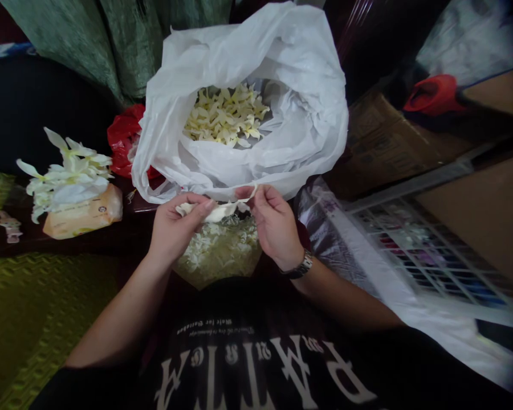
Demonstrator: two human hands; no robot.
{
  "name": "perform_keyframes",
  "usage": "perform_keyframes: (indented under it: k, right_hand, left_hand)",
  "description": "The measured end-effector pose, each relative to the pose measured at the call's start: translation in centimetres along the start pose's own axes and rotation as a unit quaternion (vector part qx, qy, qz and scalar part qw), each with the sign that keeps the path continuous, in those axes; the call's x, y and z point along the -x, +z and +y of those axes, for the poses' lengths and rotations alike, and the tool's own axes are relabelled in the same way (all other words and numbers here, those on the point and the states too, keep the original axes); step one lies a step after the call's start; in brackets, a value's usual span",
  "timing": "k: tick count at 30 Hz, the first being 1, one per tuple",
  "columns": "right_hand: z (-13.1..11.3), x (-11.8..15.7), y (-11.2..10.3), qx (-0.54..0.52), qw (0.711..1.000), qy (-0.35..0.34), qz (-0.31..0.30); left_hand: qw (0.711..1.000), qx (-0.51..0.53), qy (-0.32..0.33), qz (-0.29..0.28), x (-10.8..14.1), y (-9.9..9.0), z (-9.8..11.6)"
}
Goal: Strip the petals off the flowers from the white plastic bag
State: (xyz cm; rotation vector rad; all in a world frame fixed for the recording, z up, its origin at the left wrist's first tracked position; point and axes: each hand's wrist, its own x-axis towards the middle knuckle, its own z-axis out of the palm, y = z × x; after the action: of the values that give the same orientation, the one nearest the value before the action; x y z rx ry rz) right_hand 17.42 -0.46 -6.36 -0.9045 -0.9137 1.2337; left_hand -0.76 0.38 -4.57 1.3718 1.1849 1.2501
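Observation:
My left hand (177, 225) and my right hand (273, 222) pinch a cream-white flower piece (216, 212) between them, just above a heap of shredded white petals (218, 250) near my lap. The piece stretches from one hand to the other, and the fingertips hide parts of it. Straight ahead, a white plastic bag (243, 68) stands open, holding a mass of pale yellow-white flowers (226, 114). The bag's lower edge lies just beyond my hands. A wristwatch (297, 266) sits on my right wrist.
To the left, a bunch of white flowers (64, 176) rests on a tan packet (85, 213), beside a red plastic bag (126, 142). On the right are a cardboard box (385, 148), a wire rack (419, 256) and a red object (434, 95). Green matting (38, 296) covers the lower left.

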Motion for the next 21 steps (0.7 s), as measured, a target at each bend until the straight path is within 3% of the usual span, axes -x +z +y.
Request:
perform_keyframes:
  k: [7, 11, 14, 18, 21]
  right_hand:
    - [-0.6, -0.7, -2.5, -0.009, 0.996, -0.049, 0.075]
    - [-1.6, -0.5, -3.6, 0.103, 0.994, -0.003, -0.035]
    - [-2.5, 0.2, -3.2, 0.172, 0.98, 0.005, -0.098]
    - [-2.5, 0.9, -1.3, 0.142, 0.978, 0.027, -0.148]
    - [-1.7, 0.9, -0.1, 0.068, 0.989, 0.048, -0.12]
  left_hand:
    - [0.998, 0.022, 0.026, 0.057, -0.7, -1.0, -0.7]
    - [0.999, 0.031, 0.01, 0.03, -0.8, -1.3, -0.3]
    - [0.999, 0.031, -0.006, -0.009, -0.7, -0.9, 0.3]
    - [0.998, 0.02, 0.021, -0.049, -0.5, 0.2, 1.1]
    - [0.995, 0.06, -0.004, -0.084, -0.3, 0.9, 1.3]
